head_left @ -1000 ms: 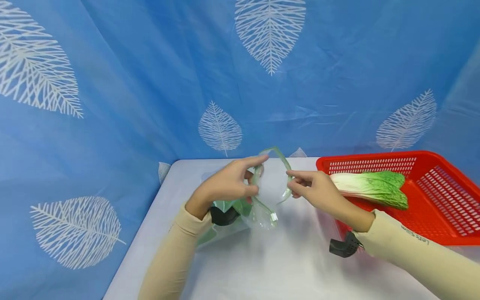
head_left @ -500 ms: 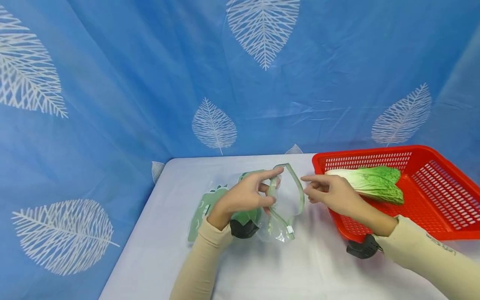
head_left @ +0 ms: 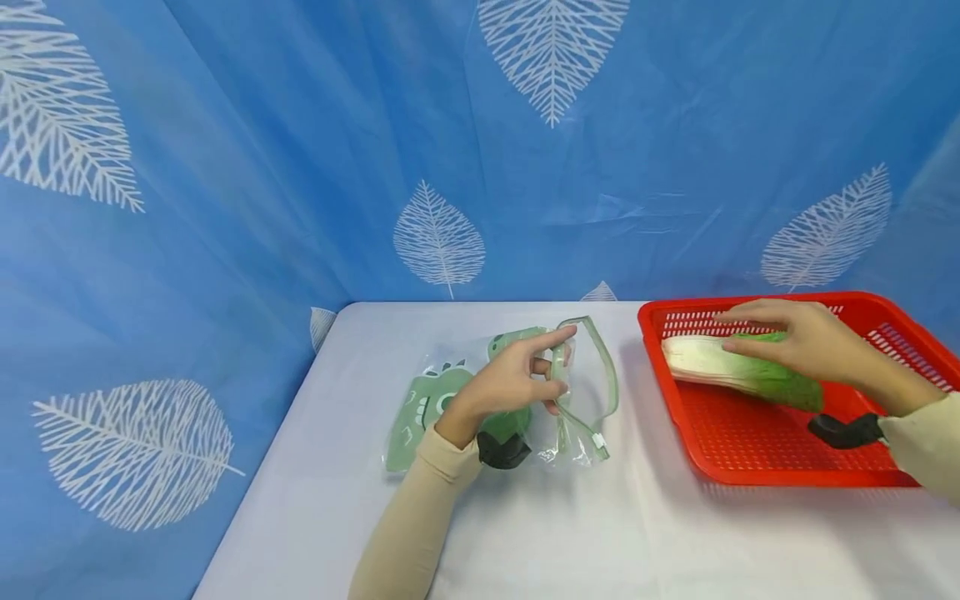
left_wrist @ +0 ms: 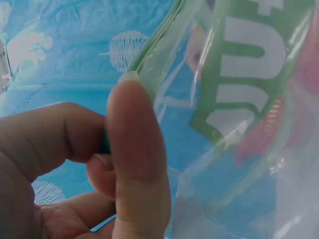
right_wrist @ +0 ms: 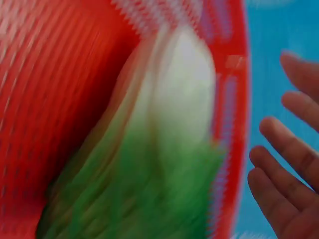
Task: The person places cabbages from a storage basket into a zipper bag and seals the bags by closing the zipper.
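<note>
Pinching the bag (head_left: 442, 396) w/ your L hand (head_left: 517, 375), R hand (head_left: 813, 342) spread & empty near cabbage (head_left: 720, 362) at bag's 3 o'clock; if pinch slips, bag prob. flops.

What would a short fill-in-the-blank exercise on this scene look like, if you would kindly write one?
1. The left hand pinches the ____ edge of the clear bag.
2. The right hand, above the basket, holds ____.
3. The cabbage in the basket has one green end and one ____ end.
4. The leaf-patterned cloth behind the table is mainly ____.

Missing words: green; nothing; white; blue.
</note>
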`<action>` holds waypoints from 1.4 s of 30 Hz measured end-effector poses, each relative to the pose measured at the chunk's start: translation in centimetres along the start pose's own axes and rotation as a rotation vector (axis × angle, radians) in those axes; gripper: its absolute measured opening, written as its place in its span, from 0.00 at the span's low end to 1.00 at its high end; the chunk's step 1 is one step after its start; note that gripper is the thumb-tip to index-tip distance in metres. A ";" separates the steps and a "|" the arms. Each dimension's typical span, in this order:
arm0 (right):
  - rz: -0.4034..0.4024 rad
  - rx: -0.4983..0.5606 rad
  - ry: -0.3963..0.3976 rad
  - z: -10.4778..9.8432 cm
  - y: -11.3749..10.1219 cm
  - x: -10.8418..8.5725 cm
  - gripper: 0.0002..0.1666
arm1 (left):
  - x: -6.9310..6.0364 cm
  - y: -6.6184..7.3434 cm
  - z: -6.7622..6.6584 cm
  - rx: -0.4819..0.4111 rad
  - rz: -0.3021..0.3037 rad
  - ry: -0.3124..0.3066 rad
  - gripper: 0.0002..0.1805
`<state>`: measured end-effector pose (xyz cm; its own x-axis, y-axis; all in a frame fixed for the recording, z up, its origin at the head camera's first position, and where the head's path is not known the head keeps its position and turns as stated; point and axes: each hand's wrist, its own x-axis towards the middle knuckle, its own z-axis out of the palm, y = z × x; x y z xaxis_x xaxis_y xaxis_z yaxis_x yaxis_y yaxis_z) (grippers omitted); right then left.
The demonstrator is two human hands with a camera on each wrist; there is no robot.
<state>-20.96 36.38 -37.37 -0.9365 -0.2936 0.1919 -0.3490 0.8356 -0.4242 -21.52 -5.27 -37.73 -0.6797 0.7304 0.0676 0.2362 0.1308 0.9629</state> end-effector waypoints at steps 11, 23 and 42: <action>0.085 0.189 -0.189 2.6 6.7 0.5 0.29 | -0.2 -0.3 -0.2 -0.055 -0.002 0.003 0.43; 0.103 0.220 -0.257 3.5 7.3 0.1 0.38 | -0.1 -0.2 -0.3 -0.085 -0.002 -0.010 0.43; 0.146 0.260 -0.232 3.7 6.7 0.2 0.36 | -0.3 -0.4 -0.2 -0.083 0.002 -0.024 0.43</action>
<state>-23.56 40.20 -43.43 -0.9497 -0.3028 -0.0803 -0.1809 0.7394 -0.6486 -21.59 -5.69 -38.05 -0.6617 0.7470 0.0645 0.1791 0.0740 0.9810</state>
